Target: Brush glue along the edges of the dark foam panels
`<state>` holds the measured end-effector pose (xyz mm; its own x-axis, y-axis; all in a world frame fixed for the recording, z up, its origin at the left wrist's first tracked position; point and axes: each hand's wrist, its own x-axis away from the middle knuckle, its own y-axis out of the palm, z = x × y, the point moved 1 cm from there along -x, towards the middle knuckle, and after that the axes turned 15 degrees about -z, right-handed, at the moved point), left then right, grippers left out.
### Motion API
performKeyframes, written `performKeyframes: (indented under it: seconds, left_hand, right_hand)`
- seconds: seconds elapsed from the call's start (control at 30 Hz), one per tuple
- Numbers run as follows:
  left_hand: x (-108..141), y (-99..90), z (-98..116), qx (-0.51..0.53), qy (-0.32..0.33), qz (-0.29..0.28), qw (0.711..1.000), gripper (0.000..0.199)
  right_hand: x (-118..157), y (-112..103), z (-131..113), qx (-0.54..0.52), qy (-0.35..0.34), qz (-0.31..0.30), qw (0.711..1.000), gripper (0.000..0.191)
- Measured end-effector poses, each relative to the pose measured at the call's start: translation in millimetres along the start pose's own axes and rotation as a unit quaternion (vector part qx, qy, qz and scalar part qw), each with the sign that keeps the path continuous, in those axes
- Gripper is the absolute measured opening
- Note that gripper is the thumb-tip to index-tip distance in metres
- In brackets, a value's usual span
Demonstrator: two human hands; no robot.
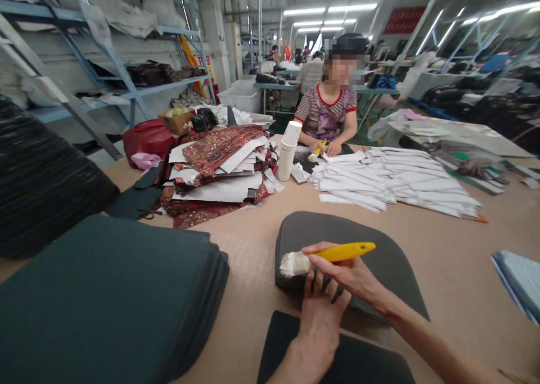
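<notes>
Head view: right hand (343, 266) grips yellow brush (348, 252), bristles (293, 265) at 9 o'clock of grey stack (337, 227). Left hand (319, 323) at stack's 8 o'clock edge; grip: can't tell. Risk: loaded bristles could smear adjacent fingers (309, 284); hard stroke could skew stack.

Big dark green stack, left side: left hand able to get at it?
Likely yes: nothing tall stands between the left hand and the dark green stack, and the brush is in the right hand.

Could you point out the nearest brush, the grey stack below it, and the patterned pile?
Nearest brush (341, 253): head view, on its yellow handle.
Grey stack (333, 229): head view, top face.
Patterned pile (214, 149): head view, upper piece.
</notes>
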<state>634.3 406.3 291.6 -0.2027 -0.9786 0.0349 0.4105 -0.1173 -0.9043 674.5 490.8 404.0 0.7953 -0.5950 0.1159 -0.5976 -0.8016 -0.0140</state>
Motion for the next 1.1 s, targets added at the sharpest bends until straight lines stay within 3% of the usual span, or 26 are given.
performKeyframes:
  seconds: [0.1, 0.23, 0.47, 0.63, 0.7, 0.83, 0.97, 1.1]
  left_hand:
    - [-5.1, 3.9, 2.6, 0.003, -0.013, -0.001, 1.0, 0.041]
    - [-3.6, -0.7, 3.3, 0.008, -0.009, 0.014, 1.0, 0.042]
    - [13.0, -19.6, 2.2, 0.026, 0.017, -0.011, 0.999, 0.039]
    - [8.4, -8.5, -0.4, -0.018, 0.018, 0.045, 0.999, 0.037]
    - [6.1, -6.2, -1.3, -0.033, 0.016, 0.064, 0.997, 0.037]
    - [5.1, -7.2, -2.2, -0.069, 0.014, 0.109, 0.991, 0.034]
    - [0.8, -3.6, -2.6, -0.101, -0.003, 0.213, 0.972, 0.024]
    - [-11.3, 5.1, -1.3, -0.09, -0.003, 0.334, 0.938, 0.015]
  right_hand:
    - [-3.9, 11.0, 10.8, -0.005, 0.035, -0.063, 0.997, 0.022]
    - [-20.8, 10.4, 18.7, 0.022, 0.038, -0.1, 0.994, 0.016]
    - [-51.5, -11.8, 5.8, 0.03, -0.004, 0.022, 0.999, 0.02]
    - [-43.5, -1.2, 16.1, 0.021, 0.046, -0.126, 0.991, 0.017]
    - [-49.3, -1.0, 22.4, 0.022, 0.041, -0.14, 0.989, 0.015]
    - [-81.7, -18.3, 26.1, 0.036, -0.011, -0.062, 0.997, 0.014]
    - [-113.5, -48.1, 25.7, 0.076, -0.053, 0.043, 0.995, 0.02]
    - [-117.5, -79.4, 22.9, 0.126, -0.054, 0.13, 0.982, 0.027]
